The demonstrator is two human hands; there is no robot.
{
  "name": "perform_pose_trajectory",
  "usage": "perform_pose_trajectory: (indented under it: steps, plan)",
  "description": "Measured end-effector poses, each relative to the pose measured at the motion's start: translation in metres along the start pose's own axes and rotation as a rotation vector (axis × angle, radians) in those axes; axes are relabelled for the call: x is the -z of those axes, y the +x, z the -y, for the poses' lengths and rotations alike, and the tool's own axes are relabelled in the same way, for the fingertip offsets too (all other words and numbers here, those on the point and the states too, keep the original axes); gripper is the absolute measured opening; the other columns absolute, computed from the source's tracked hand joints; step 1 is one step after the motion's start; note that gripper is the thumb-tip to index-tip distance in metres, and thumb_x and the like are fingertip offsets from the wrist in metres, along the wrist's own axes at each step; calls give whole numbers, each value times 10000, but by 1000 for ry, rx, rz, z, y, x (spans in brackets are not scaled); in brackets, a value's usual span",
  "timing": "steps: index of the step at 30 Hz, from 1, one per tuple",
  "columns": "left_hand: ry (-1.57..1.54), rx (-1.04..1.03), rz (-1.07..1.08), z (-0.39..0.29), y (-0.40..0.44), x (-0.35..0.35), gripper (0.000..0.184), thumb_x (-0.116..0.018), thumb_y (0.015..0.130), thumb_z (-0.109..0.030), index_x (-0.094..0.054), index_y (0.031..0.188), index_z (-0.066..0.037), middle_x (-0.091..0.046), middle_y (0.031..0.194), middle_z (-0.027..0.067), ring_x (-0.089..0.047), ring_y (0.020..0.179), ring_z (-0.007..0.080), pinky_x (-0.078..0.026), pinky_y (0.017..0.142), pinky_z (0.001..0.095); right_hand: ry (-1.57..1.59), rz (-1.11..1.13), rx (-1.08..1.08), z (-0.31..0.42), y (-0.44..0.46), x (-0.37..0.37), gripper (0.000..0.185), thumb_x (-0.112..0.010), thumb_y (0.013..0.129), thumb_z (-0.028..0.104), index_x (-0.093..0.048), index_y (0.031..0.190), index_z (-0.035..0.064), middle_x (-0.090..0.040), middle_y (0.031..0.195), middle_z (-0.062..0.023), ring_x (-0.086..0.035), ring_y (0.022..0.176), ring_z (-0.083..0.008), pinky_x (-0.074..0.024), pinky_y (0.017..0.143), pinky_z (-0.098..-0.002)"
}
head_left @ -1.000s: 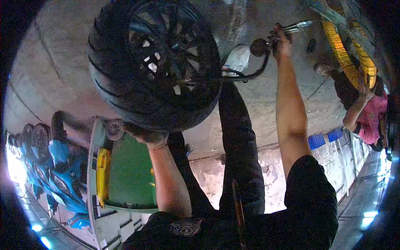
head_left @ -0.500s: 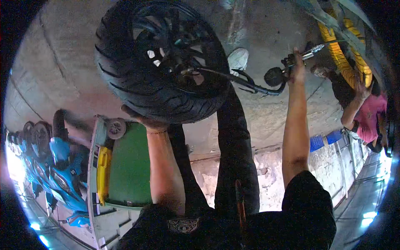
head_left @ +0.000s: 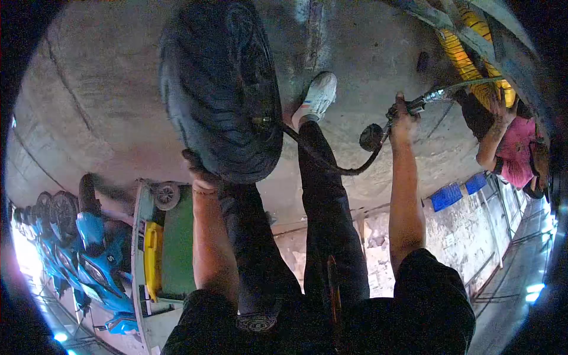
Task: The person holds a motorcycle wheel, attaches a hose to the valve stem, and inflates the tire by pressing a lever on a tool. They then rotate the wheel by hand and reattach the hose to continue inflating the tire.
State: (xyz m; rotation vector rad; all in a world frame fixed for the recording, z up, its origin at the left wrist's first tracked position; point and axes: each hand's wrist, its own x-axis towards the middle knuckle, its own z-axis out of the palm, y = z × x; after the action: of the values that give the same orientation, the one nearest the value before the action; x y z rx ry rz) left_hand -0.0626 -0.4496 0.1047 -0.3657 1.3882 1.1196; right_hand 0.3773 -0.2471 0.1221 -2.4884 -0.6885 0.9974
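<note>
My left hand (head_left: 200, 170) grips the tread of a black motorcycle wheel (head_left: 207, 94) from its near edge; the fingers are partly hidden. The wheel stands tilted, with the tread largely toward me and the spokes in shadow. In my right hand (head_left: 403, 123) is a tyre inflator (head_left: 417, 106), held by its body with the thumb raised. Its round dial gauge (head_left: 371, 137) hangs beside the hand, face not readable. From the inflator a black hose (head_left: 331, 168) curves to a brass-coloured end (head_left: 261, 120) at the wheel's hub side. A thin air line (head_left: 473, 81) joins the inflator's other end.
My white shoe (head_left: 320, 94) is on the concrete floor. Blue scooters (head_left: 89, 254) line the left, beside a green panel (head_left: 177, 242) and a yellow part (head_left: 153, 260). At right, another person in a pink shirt (head_left: 518, 151) is near yellow coils (head_left: 464, 56) and a metal frame.
The wheel has turned so more tread and fewer spokes face me, and it has shifted slightly. My right hand has moved a little left and down with the inflator. My white shoe shows more fully.
</note>
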Motion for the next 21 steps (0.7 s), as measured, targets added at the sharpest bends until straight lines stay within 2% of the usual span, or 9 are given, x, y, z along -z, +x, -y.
perform_pose_trajectory:
  steps: [5, 10, 13, 15, 17, 18, 19, 20, 21]
  plan:
    - [-25, 334, 58, 21, -11, -10, 880, -415, 814, -700, -260, 1420, -81, -329, 1431, 125, -350, 1273, 350, -258, 1073, 512, -133, -1, 30, 10, -3, 15, 354, -729, 781, 353, -538, 704, 66, -549, 641, -31, -496, 543, -133, -412, 518, -297]
    - [-43, 388, 38, 37, -8, -14, 848, -421, 825, -683, -291, 1408, -81, -362, 1411, 123, -379, 1253, 345, -283, 1058, 513, -88, 42, 45, -3, 6, 24, 333, -714, 798, 349, -563, 752, 56, -559, 664, -37, -499, 551, -141, -426, 542, -305]
    - [-51, 386, -7, 46, -9, -16, 829, -425, 831, -672, -310, 1401, -81, -382, 1400, 122, -397, 1241, 343, -298, 1049, 513, -237, -45, 30, -21, 25, 13, 288, -708, 810, 310, -571, 767, 61, -572, 698, -39, -511, 571, -137, -446, 558, -292]
    - [-53, 378, -32, 46, -15, -20, 823, -426, 833, -669, -316, 1398, -80, -389, 1396, 122, -403, 1237, 342, -303, 1046, 513, 31, 54, 299, -66, 69, -12, 269, -705, 819, 281, -568, 771, 54, -587, 750, -47, -546, 630, -152, -473, 606, -298]
    - [-37, 180, 196, 30, -29, -38, 787, -517, 819, -625, -375, 1364, -76, -450, 1345, 117, -449, 1193, 344, -363, 1004, 505, 81, -94, 317, -54, 85, -54, 264, -687, 837, 241, -582, 904, 8, -612, 809, -58, -583, 705, -188, -494, 647, -314]
    - [-31, 167, 186, 25, -35, -45, 787, -517, 819, -625, -375, 1364, -76, -450, 1345, 117, -449, 1193, 344, -363, 1004, 505, 99, 54, 304, -59, 110, -69, 302, -672, 848, 230, -561, 1005, -2, -616, 885, -73, -592, 768, -211, -505, 672, -329]
    - [10, 205, 102, 22, -39, -52, 813, -584, 786, -600, -375, 1361, -66, -460, 1330, 113, -451, 1191, 335, -370, 1003, 491, 119, 204, 291, -67, 137, -86, 359, -656, 859, 219, -539, 1107, -13, -621, 961, -88, -600, 830, -234, -516, 697, -345]
    - [50, 245, 17, 19, -44, -60, 845, -652, 752, -575, -374, 1358, -56, -470, 1315, 109, -453, 1189, 325, -377, 1002, 476, 129, 220, 288, -74, 151, -109, 359, -656, 859, 219, -539, 1107, -13, -621, 961, -88, -600, 830, -234, -516, 697, -345]
    - [54, 236, 6, 19, -50, -74, 845, -652, 752, -575, -374, 1358, -56, -470, 1315, 109, -453, 1189, 325, -377, 1002, 476, 71, 267, 286, -81, 165, -131, 358, -639, 868, 226, -534, 1130, 5, -602, 1014, -92, -587, 875, -242, -496, 748, -358]
